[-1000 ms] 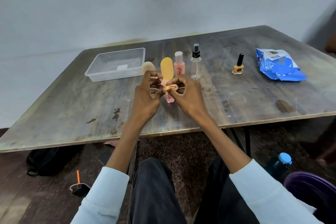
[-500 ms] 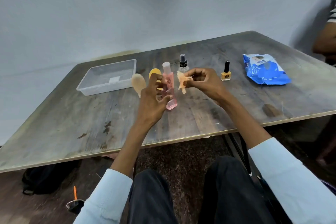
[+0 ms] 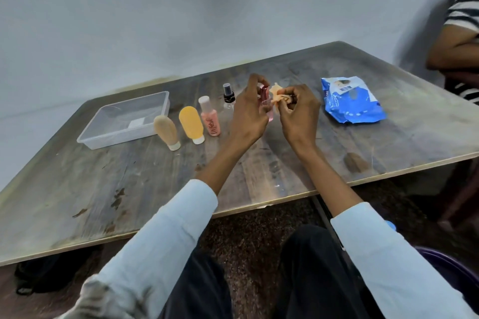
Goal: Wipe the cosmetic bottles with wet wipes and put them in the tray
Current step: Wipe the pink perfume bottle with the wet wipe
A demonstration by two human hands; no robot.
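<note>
My left hand [image 3: 247, 114] grips a slim pink bottle [image 3: 267, 103] upright above the table. My right hand [image 3: 298, 114] pinches a crumpled peach-coloured wipe [image 3: 277, 94] right beside the bottle's upper part. On the table to the left stand a beige tube [image 3: 166, 131], a yellow tube [image 3: 191, 123], a pink bottle with a white cap [image 3: 210, 120] and a small clear spray bottle with a black top [image 3: 228, 97]. A clear plastic tray [image 3: 108, 134] lies at the far left with nothing in it but a white label. The yellow nail polish bottle is hidden.
A blue pack of wet wipes [image 3: 350, 101] lies to the right of my hands. Another person in a striped shirt [image 3: 456, 33] sits at the table's right end. The wooden table's near edge [image 3: 259, 206] runs above my knees.
Both hands moved up and away from me with the pink bottle and the wipe. They are close together again. The camera tilted, bringing the seated person into view.
</note>
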